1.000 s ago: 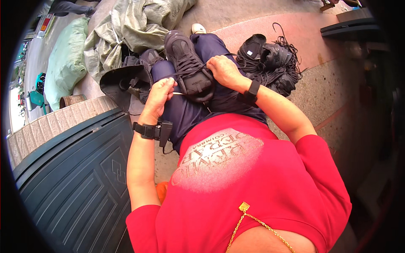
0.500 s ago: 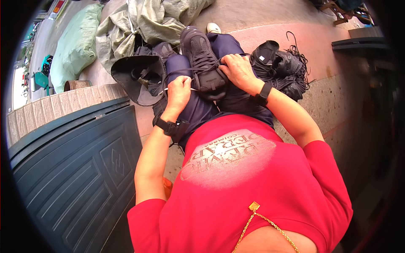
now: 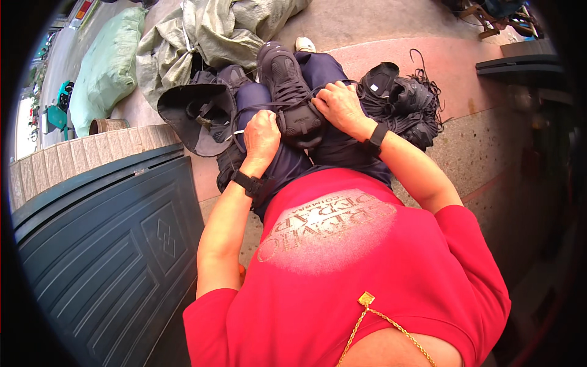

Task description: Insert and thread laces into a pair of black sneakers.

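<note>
A black lace-up shoe (image 3: 287, 82) rests across my thighs, its padded tongue and heel end toward me. Left of its collar my left hand (image 3: 262, 137) is closed, with a dark shoelace (image 3: 257, 105) running into its fingers. A thin whitish piece (image 3: 238, 132) sticks out from the same fist; its kind is too small to tell. On the shoe's right side my right hand (image 3: 343, 109) pinches the lace close to the eyelets, thumb and fingers together. The fingertips of both hands are partly hidden.
Several black shoes with loose laces (image 3: 406, 101) are heaped by my right leg. At my left knee sits a black open-topped container (image 3: 199, 119) with dark items inside. Beyond lie a beige sack (image 3: 168, 52) and a pale green sack (image 3: 107, 70). A blue panel (image 3: 116, 257) stands lower left.
Both hands stay at the shoe's collar with the lace. My right hand has shifted slightly. The whitish bit right of my left fist no longer shows. The whole view has moved a little.
</note>
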`<state>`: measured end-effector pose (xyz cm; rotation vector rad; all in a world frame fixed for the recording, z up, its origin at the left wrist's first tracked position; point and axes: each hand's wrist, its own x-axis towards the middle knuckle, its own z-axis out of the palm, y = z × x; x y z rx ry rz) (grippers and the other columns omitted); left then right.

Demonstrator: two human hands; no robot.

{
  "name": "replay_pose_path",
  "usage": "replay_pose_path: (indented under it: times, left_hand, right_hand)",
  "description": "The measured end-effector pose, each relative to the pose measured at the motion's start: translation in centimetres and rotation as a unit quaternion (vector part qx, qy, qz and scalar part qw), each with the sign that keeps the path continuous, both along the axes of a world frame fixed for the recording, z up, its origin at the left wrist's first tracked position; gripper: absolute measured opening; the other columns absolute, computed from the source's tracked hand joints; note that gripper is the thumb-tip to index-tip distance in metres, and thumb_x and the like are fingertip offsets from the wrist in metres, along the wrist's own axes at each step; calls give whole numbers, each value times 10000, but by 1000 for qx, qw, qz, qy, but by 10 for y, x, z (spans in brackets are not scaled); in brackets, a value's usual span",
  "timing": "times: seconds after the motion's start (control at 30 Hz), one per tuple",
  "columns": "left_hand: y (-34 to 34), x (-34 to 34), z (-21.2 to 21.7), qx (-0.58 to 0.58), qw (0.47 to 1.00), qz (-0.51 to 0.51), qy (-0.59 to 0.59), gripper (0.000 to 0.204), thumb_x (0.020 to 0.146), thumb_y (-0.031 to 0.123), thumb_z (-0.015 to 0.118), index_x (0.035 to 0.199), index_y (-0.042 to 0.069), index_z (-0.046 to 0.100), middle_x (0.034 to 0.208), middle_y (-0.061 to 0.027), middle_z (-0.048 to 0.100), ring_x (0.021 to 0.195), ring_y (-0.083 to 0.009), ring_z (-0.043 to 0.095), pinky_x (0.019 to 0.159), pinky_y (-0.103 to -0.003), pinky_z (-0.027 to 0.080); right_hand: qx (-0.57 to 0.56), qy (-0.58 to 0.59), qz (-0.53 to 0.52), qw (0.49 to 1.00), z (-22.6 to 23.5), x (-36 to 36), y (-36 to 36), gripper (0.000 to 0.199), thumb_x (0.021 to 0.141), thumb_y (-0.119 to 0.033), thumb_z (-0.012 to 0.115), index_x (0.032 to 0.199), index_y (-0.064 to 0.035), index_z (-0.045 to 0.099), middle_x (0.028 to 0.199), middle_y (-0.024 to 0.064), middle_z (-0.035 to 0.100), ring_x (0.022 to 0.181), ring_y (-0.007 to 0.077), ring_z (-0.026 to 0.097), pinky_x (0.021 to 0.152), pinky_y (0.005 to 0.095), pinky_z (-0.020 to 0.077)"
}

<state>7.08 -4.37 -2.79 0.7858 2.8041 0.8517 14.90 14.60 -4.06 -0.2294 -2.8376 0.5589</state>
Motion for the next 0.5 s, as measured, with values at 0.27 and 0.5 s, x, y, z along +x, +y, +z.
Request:
replay_pose_path:
  times: [0.27,0.5]
  left_hand:
    - [2,2,4,-53,994,-13,100,180,791,251,573,762,76,600,752,-89,607,776,-277,552,646,-399,415]
    - [5,19,22,-201,969,-53,133,280,747,298,617,869,46,617,831,-50,601,856,-246,496,679,-395,388]
  right_hand:
    - [-4,-32,21,999,3,2,2,229,757,-317,596,701,-96,620,762,58,561,827,233,514,708,374,380]
    - [-12,-26,41,999,23,10,1,249,709,-304,657,800,-73,644,790,89,561,827,253,528,715,379,401]
